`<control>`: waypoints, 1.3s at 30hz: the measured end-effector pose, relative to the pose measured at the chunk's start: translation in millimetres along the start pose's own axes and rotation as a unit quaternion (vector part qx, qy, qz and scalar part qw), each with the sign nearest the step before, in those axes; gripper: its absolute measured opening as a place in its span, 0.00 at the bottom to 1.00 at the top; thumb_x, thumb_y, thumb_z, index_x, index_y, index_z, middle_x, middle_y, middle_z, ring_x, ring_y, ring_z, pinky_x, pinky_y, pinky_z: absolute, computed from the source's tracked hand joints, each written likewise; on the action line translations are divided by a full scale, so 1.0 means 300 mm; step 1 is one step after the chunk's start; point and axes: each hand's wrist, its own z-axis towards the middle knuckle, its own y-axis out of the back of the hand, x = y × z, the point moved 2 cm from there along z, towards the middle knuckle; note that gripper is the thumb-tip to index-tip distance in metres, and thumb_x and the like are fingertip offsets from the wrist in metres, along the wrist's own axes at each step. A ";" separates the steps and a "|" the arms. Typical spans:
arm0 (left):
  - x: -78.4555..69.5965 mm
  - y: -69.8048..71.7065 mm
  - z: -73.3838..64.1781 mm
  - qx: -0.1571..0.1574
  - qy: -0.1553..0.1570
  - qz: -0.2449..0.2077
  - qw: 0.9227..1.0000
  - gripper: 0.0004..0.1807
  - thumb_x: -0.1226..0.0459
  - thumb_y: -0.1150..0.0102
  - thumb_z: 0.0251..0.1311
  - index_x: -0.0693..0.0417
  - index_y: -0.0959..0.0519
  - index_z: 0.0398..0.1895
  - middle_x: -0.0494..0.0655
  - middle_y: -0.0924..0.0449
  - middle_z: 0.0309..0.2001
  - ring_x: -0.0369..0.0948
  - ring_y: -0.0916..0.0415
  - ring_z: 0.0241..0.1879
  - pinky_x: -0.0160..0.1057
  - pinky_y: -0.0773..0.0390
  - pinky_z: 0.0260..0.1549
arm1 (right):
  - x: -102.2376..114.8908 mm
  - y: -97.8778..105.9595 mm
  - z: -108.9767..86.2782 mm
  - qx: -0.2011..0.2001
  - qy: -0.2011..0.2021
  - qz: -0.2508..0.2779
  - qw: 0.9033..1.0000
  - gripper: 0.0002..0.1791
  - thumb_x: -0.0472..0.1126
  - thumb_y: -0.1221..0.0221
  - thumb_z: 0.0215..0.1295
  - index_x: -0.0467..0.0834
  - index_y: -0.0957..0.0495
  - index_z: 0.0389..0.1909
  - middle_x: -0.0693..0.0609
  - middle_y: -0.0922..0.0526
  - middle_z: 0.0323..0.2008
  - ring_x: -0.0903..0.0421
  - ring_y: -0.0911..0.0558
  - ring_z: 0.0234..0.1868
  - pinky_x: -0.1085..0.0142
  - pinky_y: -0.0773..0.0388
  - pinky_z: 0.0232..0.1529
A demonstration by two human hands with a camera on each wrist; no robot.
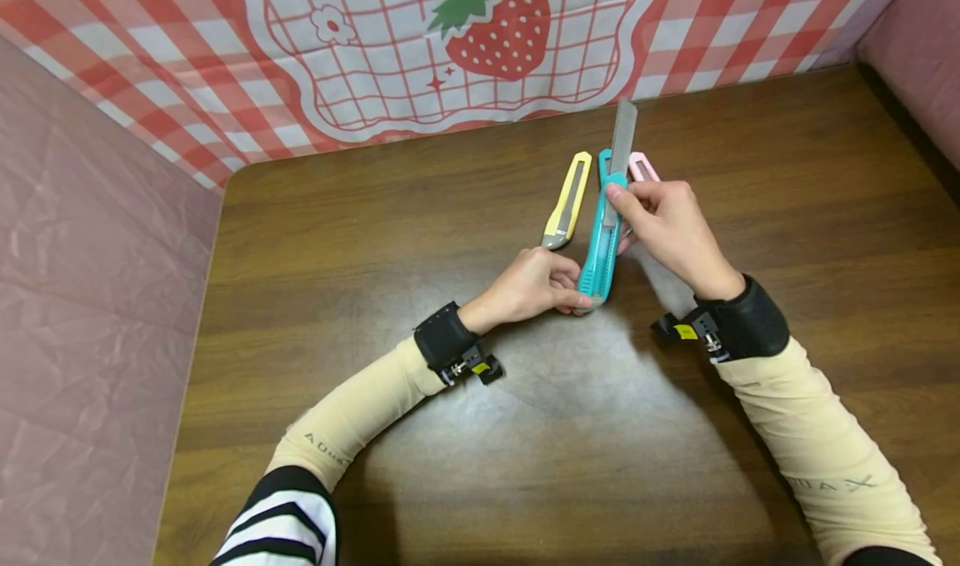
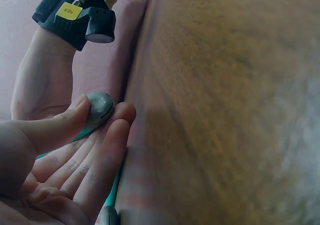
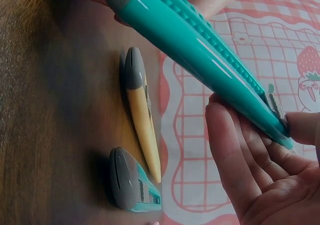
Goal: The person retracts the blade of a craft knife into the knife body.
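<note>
A teal utility knife (image 1: pixel 599 259) is held tilted above the brown table (image 1: pixel 525 466), its steel blade (image 1: pixel 623 132) slid far out toward the back. My left hand (image 1: pixel 572 296) pinches the knife's grey end cap (image 2: pixel 100 106) between thumb and fingers. My right hand (image 1: pixel 617 205) grips the upper part of the body at the slider. The right wrist view shows the teal knife (image 3: pixel 200 55) crossing from top left down to my right fingers (image 3: pixel 235 155).
A yellow knife (image 1: pixel 566 203) lies on the table left of the held one; it is also seen in the right wrist view (image 3: pixel 142 130). A pink knife (image 1: pixel 642 166) lies behind my right hand. Another teal knife (image 3: pixel 132 187) lies flat. A red checked cloth (image 1: pixel 450 49) backs the table, with pink walls at the sides.
</note>
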 end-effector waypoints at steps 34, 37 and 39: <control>-0.020 0.013 -0.005 -0.013 0.012 -0.061 0.998 0.05 0.68 0.34 0.51 0.60 0.20 0.29 0.49 0.17 0.25 0.40 0.20 0.24 0.38 0.15 0.25 | 0.090 -0.003 -0.018 -0.022 0.038 -0.024 0.999 0.09 0.35 0.44 0.65 0.32 0.24 0.32 0.42 0.24 0.21 0.61 0.28 0.17 0.80 0.31 0.17; -0.018 0.015 -0.002 -0.016 0.007 -0.060 0.998 0.05 0.68 0.34 0.52 0.60 0.21 0.30 0.48 0.17 0.26 0.40 0.20 0.24 0.38 0.15 0.25 | 0.105 0.000 -0.020 -0.028 0.037 -0.007 0.999 0.09 0.35 0.45 0.65 0.30 0.24 0.34 0.41 0.22 0.23 0.60 0.25 0.18 0.80 0.27 0.19; -0.016 0.016 -0.001 -0.018 0.001 -0.049 0.999 0.05 0.68 0.35 0.52 0.59 0.21 0.30 0.48 0.17 0.26 0.39 0.20 0.24 0.38 0.15 0.25 | 0.083 -0.002 -0.013 -0.030 0.035 -0.001 0.999 0.09 0.36 0.45 0.66 0.31 0.23 0.35 0.42 0.21 0.25 0.59 0.24 0.19 0.79 0.25 0.20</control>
